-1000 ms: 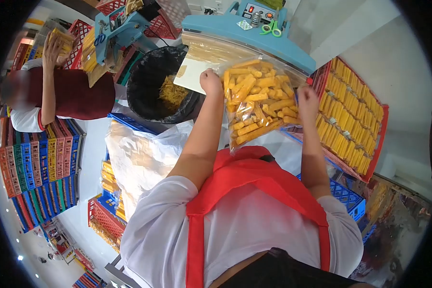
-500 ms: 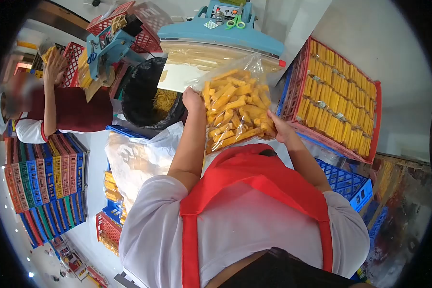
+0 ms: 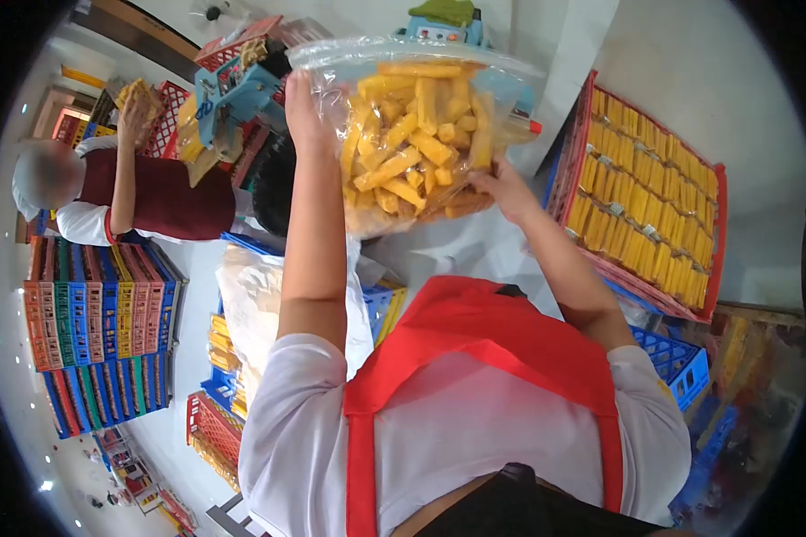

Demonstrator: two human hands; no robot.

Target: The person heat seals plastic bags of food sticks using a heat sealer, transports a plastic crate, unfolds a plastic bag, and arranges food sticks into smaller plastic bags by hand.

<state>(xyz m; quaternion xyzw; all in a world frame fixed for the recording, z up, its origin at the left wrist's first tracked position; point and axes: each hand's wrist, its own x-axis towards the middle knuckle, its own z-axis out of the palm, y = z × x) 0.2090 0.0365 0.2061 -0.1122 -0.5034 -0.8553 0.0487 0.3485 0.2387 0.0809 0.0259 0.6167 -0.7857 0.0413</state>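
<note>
A clear plastic bag (image 3: 425, 143) full of yellow, stick-shaped pieces is raised in front of me. My left hand (image 3: 306, 115) is closed on the bag's upper left corner, its fingertips partly hidden. At the lower right edge, my right hand (image 3: 505, 190) pinches the plastic. Behind the bag stands a blue bench machine (image 3: 446, 27) with knobs and a green item on top; most of its body is hidden.
On the right, a red crate (image 3: 718, 242) holds rows of yellow packs, with a blue crate (image 3: 676, 362) below. To the left, a co-worker (image 3: 157, 192) in a maroon apron stands by another blue machine (image 3: 233, 98). Stacked crates (image 3: 98, 318) and a black-lined bin (image 3: 273, 183) are also there.
The bag has risen and tilted up, now covering most of the blue machine. My left hand has moved up and left to its upper corner; my right hand has risen slightly.
</note>
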